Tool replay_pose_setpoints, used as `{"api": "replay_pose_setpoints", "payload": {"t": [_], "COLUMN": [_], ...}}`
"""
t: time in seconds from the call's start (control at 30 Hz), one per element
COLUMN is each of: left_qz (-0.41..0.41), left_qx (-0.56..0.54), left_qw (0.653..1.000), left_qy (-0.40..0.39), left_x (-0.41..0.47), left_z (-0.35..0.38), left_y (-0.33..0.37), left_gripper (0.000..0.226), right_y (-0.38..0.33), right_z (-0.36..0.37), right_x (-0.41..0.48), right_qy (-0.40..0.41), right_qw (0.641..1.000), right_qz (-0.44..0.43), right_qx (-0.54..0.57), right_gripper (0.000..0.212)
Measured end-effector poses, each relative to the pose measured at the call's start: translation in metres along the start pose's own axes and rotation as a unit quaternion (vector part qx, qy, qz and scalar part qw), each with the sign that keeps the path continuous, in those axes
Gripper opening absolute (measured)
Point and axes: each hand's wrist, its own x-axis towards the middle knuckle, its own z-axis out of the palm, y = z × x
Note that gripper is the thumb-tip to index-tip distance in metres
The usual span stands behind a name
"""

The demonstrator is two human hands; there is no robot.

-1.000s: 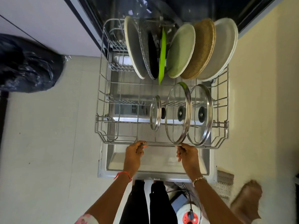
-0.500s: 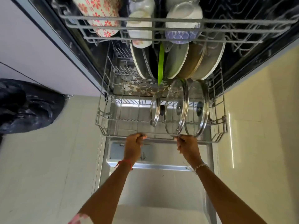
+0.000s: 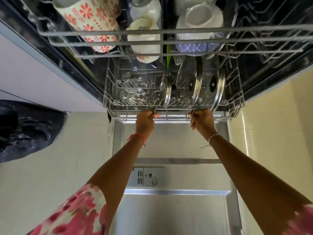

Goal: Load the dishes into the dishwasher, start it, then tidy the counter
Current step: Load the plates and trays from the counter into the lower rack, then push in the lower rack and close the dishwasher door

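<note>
The lower dishwasher rack [image 3: 118,106] sits almost fully inside the machine. Three glass pan lids [image 3: 196,85] stand upright in its front row; the plates behind them are mostly hidden. My left hand [image 3: 145,121] grips the rack's front rail left of centre. My right hand [image 3: 201,119] grips the same rail further right, below the lids. Above, the upper rack [image 3: 169,41] holds a flowered mug [image 3: 88,19], white cups [image 3: 144,36] and an upturned bowl [image 3: 199,19]. The dishwasher door [image 3: 177,209] lies open and flat beneath my arms.
A dark bin bag [image 3: 25,129] lies on the pale floor at the left. A detergent dispenser [image 3: 149,178] is set into the door's inner face. White cabinet fronts [image 3: 42,78] flank the machine on the left, and a cream wall stands on the right.
Both hands have pushed the lower rack inwards along the door into the machine. The plates at the back have slid under the upper rack, and more of the door's inner face shows.
</note>
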Motion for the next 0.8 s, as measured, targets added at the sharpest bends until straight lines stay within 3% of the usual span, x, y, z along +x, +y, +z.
{"api": "replay_pose_setpoints", "payload": {"t": [0.17,0.27,0.63,0.8], "left_qz": [0.002,0.024,0.002,-0.048], "left_qx": [0.021,0.053,0.015,-0.073], "left_qw": [1.0,0.998,1.0,0.995], "left_qy": [-0.004,0.005,0.005,-0.044], "left_x": [0.035,0.048,0.065,0.044], "left_z": [0.004,0.003,0.003,0.0], "left_y": [0.01,0.018,0.024,0.034], "left_gripper": [0.022,0.019,0.017,0.02], "right_y": [-0.019,-0.028,-0.038,-0.031], "right_z": [0.001,0.003,0.006,0.001], "right_x": [0.032,0.044,0.055,0.046], "right_qy": [0.013,0.014,0.014,-0.004], "right_qw": [1.0,1.0,1.0,0.999], "right_qz": [0.009,0.008,0.011,-0.007], "right_qx": [0.0,-0.007,-0.025,-0.044], "right_gripper": [0.032,0.013,0.019,0.025]}}
